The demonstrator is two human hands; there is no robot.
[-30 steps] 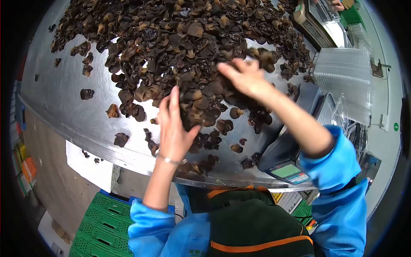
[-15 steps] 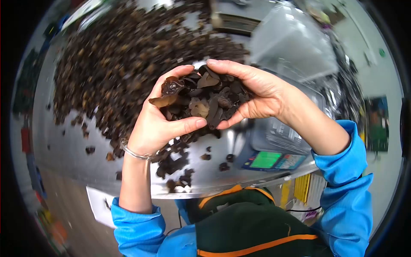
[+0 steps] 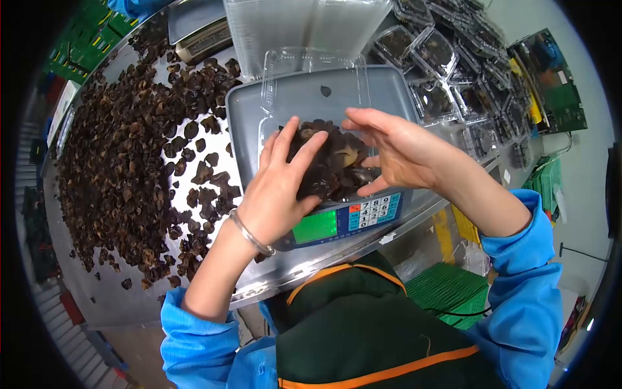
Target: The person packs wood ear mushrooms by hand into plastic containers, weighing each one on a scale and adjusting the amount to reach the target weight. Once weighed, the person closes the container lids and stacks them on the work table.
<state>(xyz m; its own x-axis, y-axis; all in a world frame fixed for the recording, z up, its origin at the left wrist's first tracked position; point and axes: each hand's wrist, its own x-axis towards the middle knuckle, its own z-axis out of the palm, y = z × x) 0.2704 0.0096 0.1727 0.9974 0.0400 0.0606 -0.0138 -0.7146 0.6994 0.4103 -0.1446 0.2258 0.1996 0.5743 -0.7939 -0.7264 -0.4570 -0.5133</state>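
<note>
A clear plastic clamshell box (image 3: 267, 123) with its lid raised sits on the grey tray of a digital scale (image 3: 395, 97). Inside its near half lies a heap of dark brown wood ear mushrooms (image 3: 334, 155). My left hand (image 3: 275, 188), a metal bangle at its wrist, rests along the left side of the heap with fingers spread. On the heap's other side my right hand (image 3: 402, 152) is curved, thumb and fingers apart. The scale's green display (image 3: 315, 226) is lit, its reading too blurred to make out. One small mushroom piece (image 3: 325, 91) lies in the raised lid area.
Loose wood ear mushrooms (image 3: 123, 175) cover the metal table's left side. Stacked clear boxes (image 3: 304, 29) stand behind the scale. Filled, closed boxes (image 3: 453, 78) pile up at right. Another scale (image 3: 204, 39) stands at the back, near a blue sleeve (image 3: 136, 8).
My hands have moved right from beside the mushroom pile to the scale. The mushrooms they held together now lie in the clear box, and my hands have come apart.
</note>
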